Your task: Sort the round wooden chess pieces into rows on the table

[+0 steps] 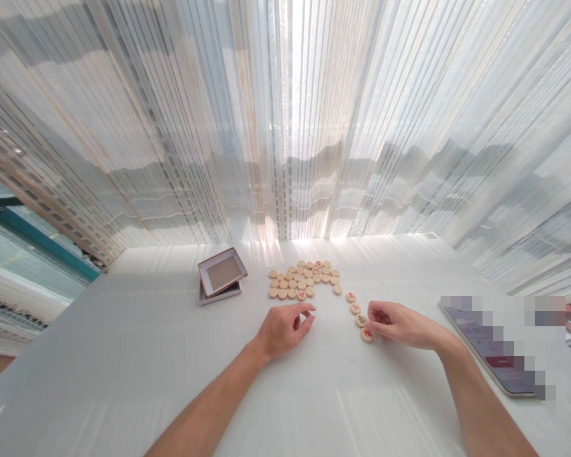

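Several round wooden Chinese chess pieces form a slanting line in front of my right hand (402, 325). Its thumb and curled fingers are at the edge of a black-marked chess piece (360, 320) and a red-marked chess piece (366, 334) at the near end of the line. Farther along lies another red-marked chess piece (351, 297). My left hand (285, 330) rests left of the line, thumb and forefinger curved with a small gap between the tips, nothing between them. Beyond it, a cluster of chess pieces (292, 285) lies flat, mostly blank side up.
An open shallow box (219, 295), its two parts stacked askew, sits left of the cluster. A phone (490, 352), partly blurred out, lies at the right on the white table (137, 330). Sheer striped curtains (285, 127) hang behind the far edge.
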Demonstrator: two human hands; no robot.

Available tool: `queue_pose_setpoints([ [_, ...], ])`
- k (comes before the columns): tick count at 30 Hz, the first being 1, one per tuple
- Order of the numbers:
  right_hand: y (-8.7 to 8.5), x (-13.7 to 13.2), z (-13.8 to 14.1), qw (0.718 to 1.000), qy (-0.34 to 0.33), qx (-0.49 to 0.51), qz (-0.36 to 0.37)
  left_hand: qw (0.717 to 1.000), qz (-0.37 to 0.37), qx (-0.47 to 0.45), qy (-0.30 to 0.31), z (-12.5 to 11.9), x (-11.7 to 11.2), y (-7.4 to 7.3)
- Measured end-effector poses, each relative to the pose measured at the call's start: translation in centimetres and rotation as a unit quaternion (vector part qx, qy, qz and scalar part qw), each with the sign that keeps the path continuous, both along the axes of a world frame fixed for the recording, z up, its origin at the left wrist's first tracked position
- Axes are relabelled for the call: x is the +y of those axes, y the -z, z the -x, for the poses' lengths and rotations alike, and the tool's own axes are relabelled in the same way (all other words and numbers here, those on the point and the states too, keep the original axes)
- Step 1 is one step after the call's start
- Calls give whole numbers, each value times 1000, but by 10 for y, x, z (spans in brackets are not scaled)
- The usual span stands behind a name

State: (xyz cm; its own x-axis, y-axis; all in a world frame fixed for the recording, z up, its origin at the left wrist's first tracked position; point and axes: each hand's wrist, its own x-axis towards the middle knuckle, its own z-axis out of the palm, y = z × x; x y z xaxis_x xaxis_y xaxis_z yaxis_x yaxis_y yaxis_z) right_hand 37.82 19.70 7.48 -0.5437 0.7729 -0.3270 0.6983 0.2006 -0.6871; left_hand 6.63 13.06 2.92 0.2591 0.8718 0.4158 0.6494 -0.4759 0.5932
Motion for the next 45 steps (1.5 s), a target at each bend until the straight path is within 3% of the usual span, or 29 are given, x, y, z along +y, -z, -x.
queue_pose_setpoints([
  [8,-5,2,8,988,98,19,-121,998,-51,-33,-28,0,4,4],
  [13,-4,2,15,981,108,29,-158,994,-84,-31,-57,0,6,4],
  [17,-1,-3,31,960,123,82,-238,991,-112,-17,-70,0,7,2],
  [22,9,-16,56,939,60,126,-315,989,-112,25,-92,-1,8,0],
  [27,17,-23,69,932,-18,128,-337,984,-93,85,-129,-3,9,1],
  [45,21,-26,78,919,-55,147,-363,989,-104,68,-81,-4,10,2],
])
